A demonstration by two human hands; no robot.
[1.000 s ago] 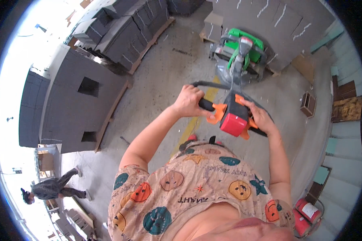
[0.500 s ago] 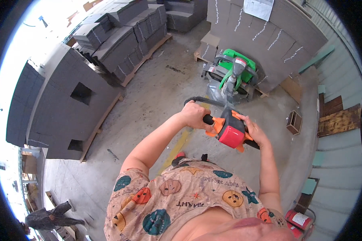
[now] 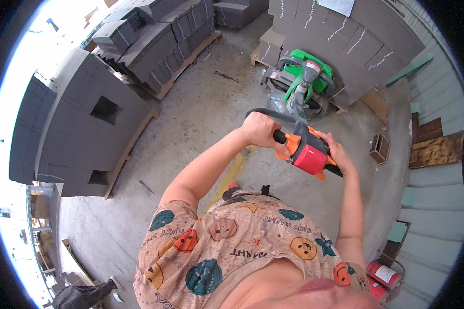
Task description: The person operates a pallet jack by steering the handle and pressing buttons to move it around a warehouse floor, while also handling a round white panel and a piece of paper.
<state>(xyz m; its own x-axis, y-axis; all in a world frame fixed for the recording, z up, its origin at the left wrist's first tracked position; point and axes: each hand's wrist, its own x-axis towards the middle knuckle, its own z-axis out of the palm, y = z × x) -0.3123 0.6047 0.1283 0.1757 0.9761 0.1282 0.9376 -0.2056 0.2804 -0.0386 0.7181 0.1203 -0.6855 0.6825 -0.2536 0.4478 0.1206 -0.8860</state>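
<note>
Green pallet truck (image 3: 308, 77) stands at one o'clock, likely heavy and stiff, best held by its tiller handle (image 3: 309, 149), left hand (image 3: 263, 130) curled round it, right hand (image 3: 339, 154) touching, finger closure unclear!

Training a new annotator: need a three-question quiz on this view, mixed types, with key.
1. Open: what are both the left hand and the right hand touching?
2. Choice: the main bright colour of the pallet truck is A) blue, B) green, C) purple.
3. Fill in: the red fire extinguishers are on the person's ___ side.

Key: 1. The tiller handle. 2. B. 3. Right.
</note>
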